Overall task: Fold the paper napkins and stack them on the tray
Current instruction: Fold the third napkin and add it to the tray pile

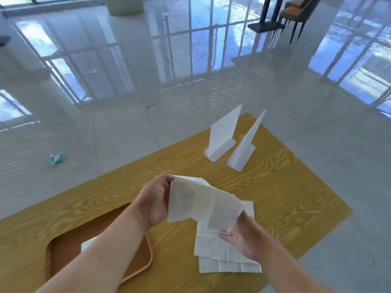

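A white paper napkin (201,201) hangs in the air above the wooden table (105,193), partly doubled over. My left hand (154,204) pinches its upper left corner. My right hand (243,233) pinches its lower right edge. Under it, unfolded napkins (220,256) lie flat on the table in a loose pile. An orange tray (135,263) sits at the near left, and a white folded napkin (90,243) shows on it, mostly hidden by my left forearm.
Two white upright stands (222,138) are at the table's far right corner. A glossy tiled floor lies beyond, with a small teal scrap (56,158) on it and a chair (296,15) far back right.
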Available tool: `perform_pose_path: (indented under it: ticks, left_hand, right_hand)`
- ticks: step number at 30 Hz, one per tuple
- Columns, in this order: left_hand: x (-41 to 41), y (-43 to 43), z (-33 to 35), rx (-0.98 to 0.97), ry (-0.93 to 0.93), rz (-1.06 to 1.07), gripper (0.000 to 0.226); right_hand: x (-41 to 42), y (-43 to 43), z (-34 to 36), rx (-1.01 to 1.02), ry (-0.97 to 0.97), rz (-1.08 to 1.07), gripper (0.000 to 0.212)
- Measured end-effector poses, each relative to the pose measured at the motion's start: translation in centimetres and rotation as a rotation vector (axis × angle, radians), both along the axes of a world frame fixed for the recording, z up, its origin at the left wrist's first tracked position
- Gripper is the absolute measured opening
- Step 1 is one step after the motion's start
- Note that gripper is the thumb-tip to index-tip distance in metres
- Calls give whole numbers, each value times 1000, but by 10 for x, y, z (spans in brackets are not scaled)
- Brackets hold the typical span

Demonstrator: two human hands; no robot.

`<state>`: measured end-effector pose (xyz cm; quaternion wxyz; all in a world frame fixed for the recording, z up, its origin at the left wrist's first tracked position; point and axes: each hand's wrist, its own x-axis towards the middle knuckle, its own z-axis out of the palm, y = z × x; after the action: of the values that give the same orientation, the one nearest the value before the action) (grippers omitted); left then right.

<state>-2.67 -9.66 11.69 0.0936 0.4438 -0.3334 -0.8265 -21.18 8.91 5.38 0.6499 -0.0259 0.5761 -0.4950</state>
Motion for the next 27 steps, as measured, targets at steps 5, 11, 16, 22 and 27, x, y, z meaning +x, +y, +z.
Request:
perform_pose_path:
  ticks: [5, 11, 16, 22, 27]
  left_hand:
    - [70, -24, 19, -56, -33, 145, 44]
    - [155, -39, 22, -149, -114, 305, 49]
    - [205, -37, 26, -302, -155, 280, 93]
    - [237, -39, 31, -588, -399, 204, 48]
    - [248, -42, 38, -897, -698, 57, 6]
  right_hand:
    - [38, -58, 26, -241, -172, -29, 103]
    - [86, -123, 61, -298, 121, 221, 98]
    - [129, -154, 80, -337, 365, 381, 74]
    - [156, -168, 89, -294, 763, 596, 52]
    - [165, -173, 94, -255, 1126, 819, 23]
